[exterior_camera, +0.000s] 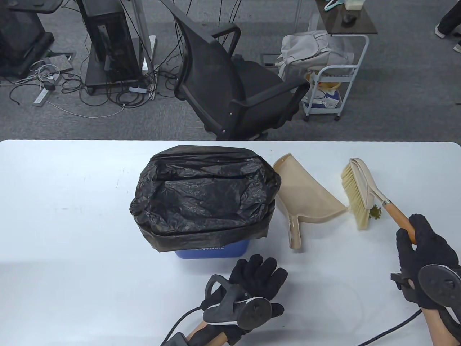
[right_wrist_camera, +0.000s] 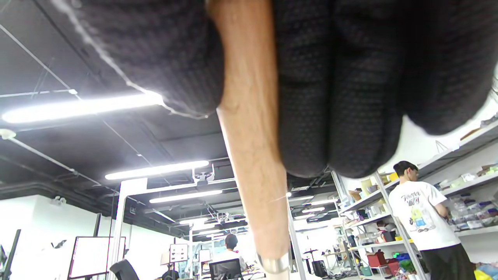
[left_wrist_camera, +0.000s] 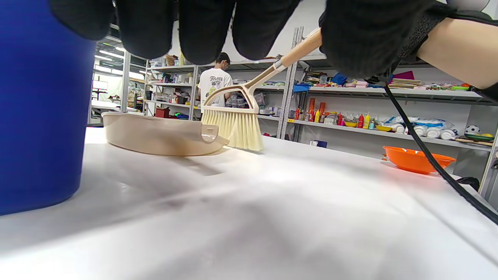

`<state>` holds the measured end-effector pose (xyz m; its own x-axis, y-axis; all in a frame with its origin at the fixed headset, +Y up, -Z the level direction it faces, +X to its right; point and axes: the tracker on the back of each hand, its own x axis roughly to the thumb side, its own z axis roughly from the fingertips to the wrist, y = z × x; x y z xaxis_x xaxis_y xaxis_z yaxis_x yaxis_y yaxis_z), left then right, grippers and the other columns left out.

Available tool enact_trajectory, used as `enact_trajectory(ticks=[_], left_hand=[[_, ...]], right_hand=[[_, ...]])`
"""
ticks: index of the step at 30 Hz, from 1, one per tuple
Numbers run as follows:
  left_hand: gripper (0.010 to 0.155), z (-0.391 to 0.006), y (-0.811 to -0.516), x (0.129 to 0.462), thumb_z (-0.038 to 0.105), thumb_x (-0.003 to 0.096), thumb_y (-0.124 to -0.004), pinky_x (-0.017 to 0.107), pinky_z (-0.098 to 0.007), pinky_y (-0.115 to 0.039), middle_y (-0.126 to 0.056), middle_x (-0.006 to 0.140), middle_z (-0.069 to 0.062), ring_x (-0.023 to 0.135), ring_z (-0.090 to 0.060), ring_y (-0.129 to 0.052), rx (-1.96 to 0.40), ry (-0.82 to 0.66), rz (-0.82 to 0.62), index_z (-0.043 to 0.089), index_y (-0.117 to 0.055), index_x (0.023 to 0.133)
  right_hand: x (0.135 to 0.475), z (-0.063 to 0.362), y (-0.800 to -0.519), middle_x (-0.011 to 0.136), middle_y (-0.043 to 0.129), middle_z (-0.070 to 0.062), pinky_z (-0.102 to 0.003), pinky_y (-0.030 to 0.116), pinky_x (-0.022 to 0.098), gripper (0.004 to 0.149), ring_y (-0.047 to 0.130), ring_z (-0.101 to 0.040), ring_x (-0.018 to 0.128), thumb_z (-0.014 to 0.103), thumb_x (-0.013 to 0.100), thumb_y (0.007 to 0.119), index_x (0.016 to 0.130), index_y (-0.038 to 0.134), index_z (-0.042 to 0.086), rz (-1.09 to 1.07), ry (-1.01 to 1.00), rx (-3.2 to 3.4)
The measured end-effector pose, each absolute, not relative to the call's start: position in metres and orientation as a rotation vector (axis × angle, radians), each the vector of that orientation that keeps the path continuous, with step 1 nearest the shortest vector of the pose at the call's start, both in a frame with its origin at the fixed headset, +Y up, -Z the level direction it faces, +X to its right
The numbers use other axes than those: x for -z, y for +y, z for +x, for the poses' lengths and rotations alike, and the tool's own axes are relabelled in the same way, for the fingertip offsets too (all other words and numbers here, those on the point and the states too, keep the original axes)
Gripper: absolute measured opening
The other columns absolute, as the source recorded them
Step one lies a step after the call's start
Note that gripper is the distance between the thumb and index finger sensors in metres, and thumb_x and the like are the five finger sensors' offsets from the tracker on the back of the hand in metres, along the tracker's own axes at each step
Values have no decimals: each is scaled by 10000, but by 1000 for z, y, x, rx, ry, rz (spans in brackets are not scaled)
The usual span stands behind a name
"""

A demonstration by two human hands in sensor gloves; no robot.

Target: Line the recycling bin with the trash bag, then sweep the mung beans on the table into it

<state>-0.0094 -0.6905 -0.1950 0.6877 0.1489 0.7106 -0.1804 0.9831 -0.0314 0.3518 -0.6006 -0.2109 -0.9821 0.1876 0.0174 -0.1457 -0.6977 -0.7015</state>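
A blue recycling bin (exterior_camera: 212, 249) stands mid-table, lined with a black trash bag (exterior_camera: 205, 196) folded over its rim. Right of it lies a beige dustpan (exterior_camera: 306, 196), handle toward me. My right hand (exterior_camera: 419, 248) grips the wooden handle (right_wrist_camera: 253, 155) of a beige hand brush (exterior_camera: 356, 193), whose bristles rest on the table by the dustpan's lip. A small heap of green mung beans (exterior_camera: 375, 213) lies just right of the bristles. My left hand (exterior_camera: 257, 279) lies flat on the table in front of the bin, holding nothing; in the left wrist view the bin (left_wrist_camera: 39, 116), dustpan (left_wrist_camera: 159, 134) and brush (left_wrist_camera: 237, 128) show.
An orange bowl (left_wrist_camera: 416, 158) sits at the table's right end. A black glove cable (left_wrist_camera: 432, 159) trails over the table. Beyond the far edge stand an office chair (exterior_camera: 237, 83) and a white cart (exterior_camera: 335, 86). A person stands at shelves in the background.
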Motion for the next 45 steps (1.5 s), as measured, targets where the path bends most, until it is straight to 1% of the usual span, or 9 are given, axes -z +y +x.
enact_trajectory(ticks=[8, 12, 16, 22, 25, 32, 36, 45], left_hand=[[809, -11, -690, 196, 536, 457, -822, 709, -769, -553, -634, 1177, -237, 1035, -624, -616, -188, -782, 35, 130, -638, 1132], [809, -11, -690, 196, 537, 456, -823, 708, -770, -552, -633, 1178, -240, 1036, -622, -614, -188, -781, 33, 131, -640, 1132], [808, -11, -690, 196, 537, 457, -822, 708, -768, -554, -635, 1176, -242, 1034, -625, -615, -185, -780, 31, 128, -643, 1130], [807, -12, -690, 196, 535, 458, -822, 707, -770, -553, -632, 1177, -244, 1033, -627, -613, -186, -776, 27, 126, -646, 1130], [807, -12, -690, 196, 536, 458, -821, 706, -769, -555, -629, 1178, -242, 1034, -627, -612, -189, -773, 27, 125, -646, 1130], [808, -13, -690, 196, 534, 459, -822, 706, -770, -553, -630, 1176, -250, 1031, -629, -614, -193, -771, 28, 122, -645, 1131], [807, -13, -690, 196, 536, 459, -820, 706, -769, -554, -631, 1177, -245, 1033, -626, -615, -193, -773, 29, 126, -644, 1131], [808, -13, -690, 196, 536, 459, -821, 707, -769, -555, -629, 1178, -246, 1033, -626, -616, -195, -774, 19, 125, -643, 1132]], right_hand=[[208, 350, -609, 603, 1051, -277, -610, 894, 367, 564, 1093, -453, 487, 317, 430, 886, 830, 884, -80, -96, -1181, -2762], [208, 351, -609, 603, 1050, -280, -612, 894, 367, 562, 1091, -458, 488, 315, 431, 888, 830, 885, -82, -114, -1197, -2750], [210, 351, -604, 604, 1048, -287, -613, 896, 361, 563, 1091, -461, 485, 310, 428, 893, 832, 884, -81, -133, -1201, -2762], [208, 351, -592, 605, 1048, -280, -611, 895, 366, 560, 1091, -459, 487, 314, 430, 891, 832, 885, -75, -143, -1269, -2780], [208, 352, -588, 609, 1046, -282, -610, 892, 371, 560, 1089, -457, 494, 315, 432, 889, 836, 883, -73, -185, -1285, -2809], [217, 356, -603, 606, 1049, -277, -610, 893, 370, 560, 1090, -457, 492, 317, 432, 891, 833, 886, -72, -295, -1237, -2938], [218, 353, -608, 607, 1048, -276, -606, 895, 368, 558, 1091, -453, 489, 320, 435, 886, 833, 884, -71, -277, -1212, -2911], [222, 333, -608, 604, 1050, -275, -601, 900, 363, 555, 1095, -448, 484, 322, 434, 886, 830, 887, -67, -185, -1217, -2916]])
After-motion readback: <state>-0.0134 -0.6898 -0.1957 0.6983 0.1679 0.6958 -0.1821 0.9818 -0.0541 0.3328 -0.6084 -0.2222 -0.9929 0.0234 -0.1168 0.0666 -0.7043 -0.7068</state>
